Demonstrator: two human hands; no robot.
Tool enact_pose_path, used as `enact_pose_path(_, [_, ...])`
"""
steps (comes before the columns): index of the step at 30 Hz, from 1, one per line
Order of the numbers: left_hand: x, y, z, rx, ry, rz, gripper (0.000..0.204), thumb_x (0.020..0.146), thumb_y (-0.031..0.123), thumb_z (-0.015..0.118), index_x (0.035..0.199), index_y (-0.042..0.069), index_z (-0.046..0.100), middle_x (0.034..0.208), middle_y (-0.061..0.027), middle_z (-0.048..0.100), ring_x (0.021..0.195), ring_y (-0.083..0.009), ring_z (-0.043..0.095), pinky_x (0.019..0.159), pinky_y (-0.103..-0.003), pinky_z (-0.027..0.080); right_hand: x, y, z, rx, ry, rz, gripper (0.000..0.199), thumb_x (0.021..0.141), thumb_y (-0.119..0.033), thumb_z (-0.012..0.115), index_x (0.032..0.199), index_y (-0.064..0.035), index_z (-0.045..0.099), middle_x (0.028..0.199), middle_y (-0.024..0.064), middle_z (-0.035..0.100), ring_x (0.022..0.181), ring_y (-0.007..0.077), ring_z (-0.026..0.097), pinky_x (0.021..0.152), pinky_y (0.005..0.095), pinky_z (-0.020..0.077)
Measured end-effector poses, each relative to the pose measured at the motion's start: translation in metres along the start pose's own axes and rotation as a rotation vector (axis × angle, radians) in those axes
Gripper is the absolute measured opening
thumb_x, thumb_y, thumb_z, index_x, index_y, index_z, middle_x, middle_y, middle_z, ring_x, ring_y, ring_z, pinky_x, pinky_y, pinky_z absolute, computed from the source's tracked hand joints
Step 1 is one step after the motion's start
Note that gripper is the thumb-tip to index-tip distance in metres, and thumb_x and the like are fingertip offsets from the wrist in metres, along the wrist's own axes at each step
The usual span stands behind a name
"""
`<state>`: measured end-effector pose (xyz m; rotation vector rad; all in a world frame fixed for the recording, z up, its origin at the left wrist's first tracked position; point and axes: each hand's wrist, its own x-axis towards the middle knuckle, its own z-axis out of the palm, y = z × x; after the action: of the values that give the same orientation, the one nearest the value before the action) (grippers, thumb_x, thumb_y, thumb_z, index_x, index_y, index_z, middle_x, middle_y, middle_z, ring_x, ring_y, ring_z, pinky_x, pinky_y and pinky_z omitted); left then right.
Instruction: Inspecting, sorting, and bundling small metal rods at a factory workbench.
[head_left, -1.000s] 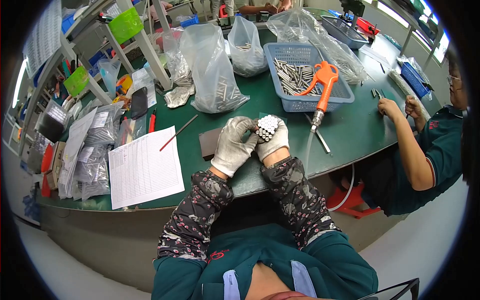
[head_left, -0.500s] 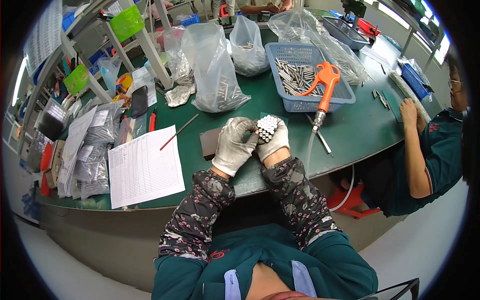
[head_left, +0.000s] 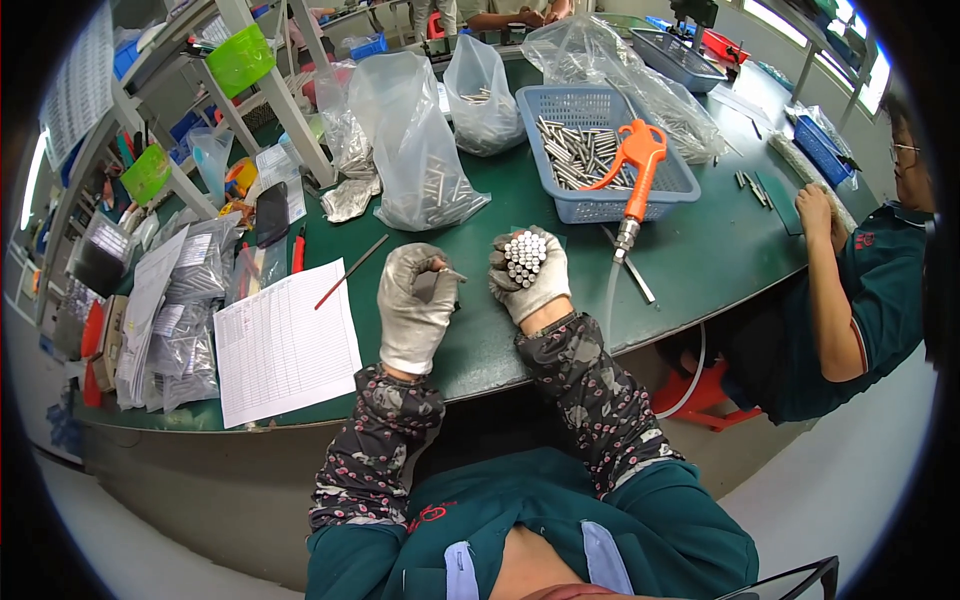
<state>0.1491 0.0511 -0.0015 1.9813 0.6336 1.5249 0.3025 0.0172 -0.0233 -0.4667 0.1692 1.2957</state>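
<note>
While the right hand (head_left: 528,275) is gripping a pin bundle (head_left: 524,257), the left hand (head_left: 418,305) is pinching one pin (head_left: 452,274); basket (head_left: 602,150), air gun (head_left: 632,170) sitting just behind.

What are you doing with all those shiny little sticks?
A person in white gloves sits at a green table. The right hand grips a bundle of metal pins, ends up. The left hand pinches a single pin beside it. More pins lie in a blue basket behind.
</note>
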Motion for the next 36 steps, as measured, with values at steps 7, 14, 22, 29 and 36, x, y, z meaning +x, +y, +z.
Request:
enact_pose_path(7, [-0.006, -0.009, -0.052, 0.4, -0.064, 0.082, 0.021, 0.066, -0.001, 0.064, 0.085, 0.002, 0.057, 0.083, -0.0083, 0.056, 0.078, -0.0249, 0.055, 0.073, -0.035, 0.046, 0.004, -0.002, -0.008, 0.072, -0.191, 0.052, 0.02, 0.086, -0.031, 0.048, 0.077, -0.0138, 0.055, 0.074, 0.008, 0.063, 0.053, 0.0238, 0.055, 0.041, 0.0327, 0.0386])
enact_pose_path(14, [-0.007, -0.034, -0.077, 0.973, -0.135, -0.28, 0.012, 0.067, 0.019, 0.065, 0.07, 0.009, 0.062, 0.09, -0.0072, 0.062, 0.092, -0.0277, 0.057, 0.081, -0.041, 0.046, 0.002, -0.001, -0.003, 0.097, -0.117, 0.038, 0.021, 0.087, -0.031, 0.047, 0.078, -0.0136, 0.055, 0.069, 0.0082, 0.062, 0.051, 0.0245, 0.055, 0.04, 0.0321, 0.0378])
enact_pose_path(22, [-0.005, -0.043, -0.072, 1.235, -0.272, -0.385, 0.018, 0.071, 0.029, 0.062, 0.075, 0.013, 0.069, 0.095, -0.0058, 0.063, 0.099, -0.0267, 0.056, 0.086, -0.04, 0.044, 0.005, -0.001, 0.001, 0.113, 0.05, -0.01, 0.025, 0.088, -0.032, 0.044, 0.077, -0.0129, 0.056, 0.066, 0.0059, 0.061, 0.049, 0.0224, 0.054, 0.038, 0.0299, 0.0323])
enact_pose_path(29, [-0.004, -0.032, -0.066, 1.084, -0.164, -0.195, 0.022, 0.068, 0.026, 0.07, 0.083, 0.01, 0.066, 0.097, -0.0075, 0.061, 0.101, -0.0274, 0.055, 0.087, -0.042, 0.043, 0.004, 0.001, 0.001, 0.128, 0.084, -0.021, 0.027, 0.089, -0.031, 0.042, 0.075, -0.0123, 0.057, 0.063, 0.0042, 0.059, 0.048, 0.0205, 0.053, 0.038, 0.029, 0.0302])
enact_pose_path(36, [0.009, -0.006, -0.044, 0.876, -0.531, -0.01, 0.071, 0.062, 0.035, 0.078, 0.121, 0.005, 0.055, 0.128, -0.0119, 0.051, 0.124, -0.0296, 0.043, 0.104, -0.042, 0.035, 0.002, 0.0, 0.001, 0.118, 0.089, -0.022, 0.027, 0.089, -0.032, 0.043, 0.076, -0.0121, 0.057, 0.064, 0.0042, 0.06, 0.049, 0.0206, 0.054, 0.037, 0.0291, 0.0299])
